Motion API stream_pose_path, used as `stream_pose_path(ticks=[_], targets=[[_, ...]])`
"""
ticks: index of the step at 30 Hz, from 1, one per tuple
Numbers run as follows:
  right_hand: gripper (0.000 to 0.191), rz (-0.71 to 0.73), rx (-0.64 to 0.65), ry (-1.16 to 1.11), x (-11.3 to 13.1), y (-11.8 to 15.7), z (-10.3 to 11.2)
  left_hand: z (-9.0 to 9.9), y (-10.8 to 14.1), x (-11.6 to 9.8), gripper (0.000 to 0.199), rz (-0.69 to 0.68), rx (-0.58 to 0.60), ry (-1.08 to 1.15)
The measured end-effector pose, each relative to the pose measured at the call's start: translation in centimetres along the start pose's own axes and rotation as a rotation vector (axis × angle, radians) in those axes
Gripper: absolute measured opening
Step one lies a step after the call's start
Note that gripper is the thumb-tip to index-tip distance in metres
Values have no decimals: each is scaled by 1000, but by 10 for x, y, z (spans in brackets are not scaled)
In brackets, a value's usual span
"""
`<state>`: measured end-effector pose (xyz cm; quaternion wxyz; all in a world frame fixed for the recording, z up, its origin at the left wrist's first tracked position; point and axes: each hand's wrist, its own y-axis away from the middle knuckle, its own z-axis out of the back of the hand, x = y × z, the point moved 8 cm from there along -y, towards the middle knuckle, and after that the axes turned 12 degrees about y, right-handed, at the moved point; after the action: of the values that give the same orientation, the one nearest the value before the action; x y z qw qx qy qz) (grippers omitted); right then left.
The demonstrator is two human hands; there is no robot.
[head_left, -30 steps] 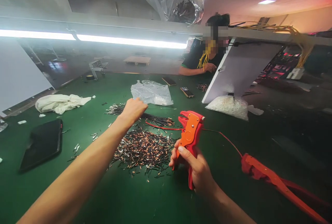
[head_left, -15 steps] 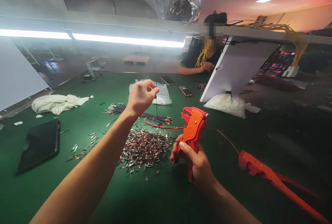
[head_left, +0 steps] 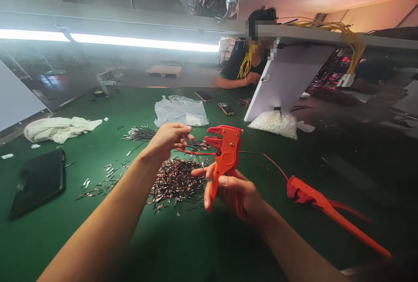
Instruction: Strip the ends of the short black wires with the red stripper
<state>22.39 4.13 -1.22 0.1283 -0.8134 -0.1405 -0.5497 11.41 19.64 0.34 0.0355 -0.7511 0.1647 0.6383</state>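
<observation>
My left hand (head_left: pixel 171 139) pinches a thin dark wire (head_left: pixel 190 138) between thumb and fingers, just left of the tool's jaws. My right hand (head_left: pixel 233 186) is wrapped round the handles of an orange and red wire stripper (head_left: pixel 225 149), held upright with its jaws apart and facing left. The index finger of that hand points out over a pile of short wire scraps (head_left: pixel 178 179) with copper and silver ends. Behind my left hand lies a bundle of longer black wires (head_left: pixel 139 133), partly hidden. A red strip (head_left: pixel 196 153) runs behind the stripper.
A second orange tool (head_left: pixel 313 195) lies at the right on the green table (head_left: pixel 196 247). A dark phone (head_left: pixel 41 182) and white cloth (head_left: pixel 62 129) are at left. Farther back are a plastic bag (head_left: pixel 179 110), a bag of white pieces (head_left: pixel 274 124), a slanted panel (head_left: pixel 287 82) and a person (head_left: pixel 240 66).
My left hand has come down toward the stripper with the wire. The stripper has tilted its jaws more to the left, and my right index finger has stretched out. The view has shifted slightly.
</observation>
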Motion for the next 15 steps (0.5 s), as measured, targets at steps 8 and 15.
stream_pose_path(ticks=[8,15], targets=[[35,-43,76,-54,-5,1,-11,6,6,0,15,-40,2,70],[27,-27,3,-100,-1,-1,-3,17,12,-35,18,-313,-83,65]])
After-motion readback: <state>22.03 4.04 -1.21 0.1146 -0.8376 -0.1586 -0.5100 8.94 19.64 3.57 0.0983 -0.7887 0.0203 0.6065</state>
